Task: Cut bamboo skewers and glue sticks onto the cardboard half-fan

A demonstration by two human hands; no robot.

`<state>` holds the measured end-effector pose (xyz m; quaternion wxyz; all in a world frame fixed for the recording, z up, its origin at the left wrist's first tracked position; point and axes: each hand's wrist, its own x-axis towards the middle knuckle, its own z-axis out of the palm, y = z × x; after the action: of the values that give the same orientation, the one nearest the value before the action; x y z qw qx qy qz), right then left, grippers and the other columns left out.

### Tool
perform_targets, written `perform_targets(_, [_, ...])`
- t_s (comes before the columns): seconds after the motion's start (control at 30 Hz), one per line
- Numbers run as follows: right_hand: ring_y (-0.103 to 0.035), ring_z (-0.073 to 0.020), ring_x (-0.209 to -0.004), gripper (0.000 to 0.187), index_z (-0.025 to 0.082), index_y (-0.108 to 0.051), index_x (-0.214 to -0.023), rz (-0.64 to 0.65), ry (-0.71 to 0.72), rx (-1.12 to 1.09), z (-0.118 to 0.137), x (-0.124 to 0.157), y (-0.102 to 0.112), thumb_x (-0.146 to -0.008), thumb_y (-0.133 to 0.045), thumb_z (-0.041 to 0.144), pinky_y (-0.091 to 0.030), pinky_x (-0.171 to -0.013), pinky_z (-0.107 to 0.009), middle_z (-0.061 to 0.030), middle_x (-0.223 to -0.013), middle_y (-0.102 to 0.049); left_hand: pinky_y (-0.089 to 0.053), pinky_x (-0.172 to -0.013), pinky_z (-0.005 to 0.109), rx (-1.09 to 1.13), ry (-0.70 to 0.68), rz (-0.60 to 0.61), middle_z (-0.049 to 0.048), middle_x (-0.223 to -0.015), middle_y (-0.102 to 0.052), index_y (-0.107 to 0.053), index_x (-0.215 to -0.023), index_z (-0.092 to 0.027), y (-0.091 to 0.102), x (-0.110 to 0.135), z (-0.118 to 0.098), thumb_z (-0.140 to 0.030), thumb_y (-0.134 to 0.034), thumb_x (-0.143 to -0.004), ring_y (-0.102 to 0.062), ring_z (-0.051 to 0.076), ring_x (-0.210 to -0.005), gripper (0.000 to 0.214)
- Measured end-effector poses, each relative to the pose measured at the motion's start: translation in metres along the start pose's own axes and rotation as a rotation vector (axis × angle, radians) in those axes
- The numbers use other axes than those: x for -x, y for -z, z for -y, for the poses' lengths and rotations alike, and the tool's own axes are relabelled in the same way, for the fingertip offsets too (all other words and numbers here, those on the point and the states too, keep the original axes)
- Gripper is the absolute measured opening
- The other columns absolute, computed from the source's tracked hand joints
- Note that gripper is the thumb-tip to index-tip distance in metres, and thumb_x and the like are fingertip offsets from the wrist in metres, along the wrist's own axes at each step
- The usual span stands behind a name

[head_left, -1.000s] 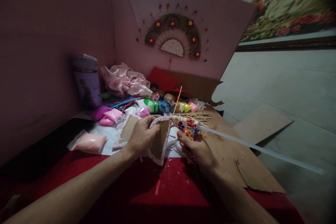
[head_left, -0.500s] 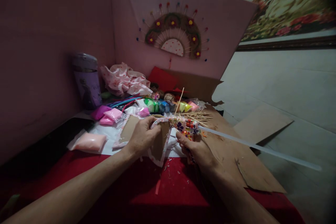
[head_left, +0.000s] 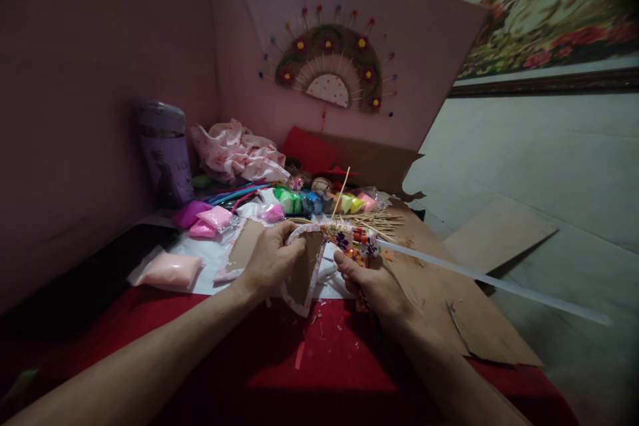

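Note:
My left hand (head_left: 277, 254) pinches the upper edge of a brown cardboard piece (head_left: 300, 276) bordered with pale pink-and-white fabric. A floral-patterned hot glue gun (head_left: 355, 244) is gripped in my right hand (head_left: 374, 283). From its back end a long translucent glue stick (head_left: 489, 276) sticks out to the right. The gun's nozzle end points left at the upper right edge of the cardboard piece; whether it touches cannot be made out. Behind my left hand lies a second cardboard piece (head_left: 244, 247) with the same fabric edging.
Bags of coloured clay (head_left: 299, 201), a pale peach bag (head_left: 170, 269) and thin wooden sticks (head_left: 377, 221) lie around. A purple tumbler (head_left: 166, 156) stands left beside crumpled fabric (head_left: 237, 153). Cardboard (head_left: 444, 306) covers the right side of the red tablecloth (head_left: 239, 359). A decorated half-circle (head_left: 329, 66) hangs behind.

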<state>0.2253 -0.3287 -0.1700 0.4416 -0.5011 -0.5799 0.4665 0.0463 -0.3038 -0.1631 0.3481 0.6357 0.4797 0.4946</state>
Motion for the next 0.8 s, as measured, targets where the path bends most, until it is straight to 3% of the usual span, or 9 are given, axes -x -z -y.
perform_targets(0.37, [-0.033,-0.0083,-0.037,0.042,0.016,-0.062,-0.07,0.001,-0.01,0.043,-0.0002,-0.0018,0.0014,-0.073,-0.061,0.058,-0.028,-0.037,-0.023,0.0047,-0.041,-0.041,-0.041,-0.056,0.024,0.019,0.01,-0.027,0.0033,-0.071,-0.064,-0.064,-0.079,-0.014,-0.0006,0.0009,-0.0023,-0.027,-0.053,-0.067,-0.054,0.015,-0.065,0.021])
perform_targets(0.5, [-0.034,-0.0079,-0.038,0.042,0.014,-0.063,-0.076,0.0,0.009,0.039,-0.0008,-0.0016,0.001,-0.074,-0.061,0.056,-0.026,-0.036,-0.022,0.0043,-0.044,-0.044,-0.042,-0.056,0.024,0.012,-0.005,-0.034,0.0035,-0.072,-0.066,-0.064,-0.079,-0.014,-0.0003,0.0005,-0.0003,-0.027,-0.053,-0.067,-0.055,0.015,-0.065,0.021])
perform_targets(0.8, [-0.046,-0.013,-0.042,0.04,0.016,-0.066,-0.079,-0.005,0.016,0.008,0.0012,-0.0008,-0.0002,-0.071,-0.064,0.055,-0.037,-0.043,-0.025,0.0021,-0.043,-0.05,-0.042,-0.054,0.024,-0.031,-0.004,-0.016,0.0043,-0.071,-0.065,-0.065,-0.08,-0.013,-0.0005,0.0009,-0.0011,-0.027,-0.051,-0.068,-0.055,0.016,-0.064,0.023])
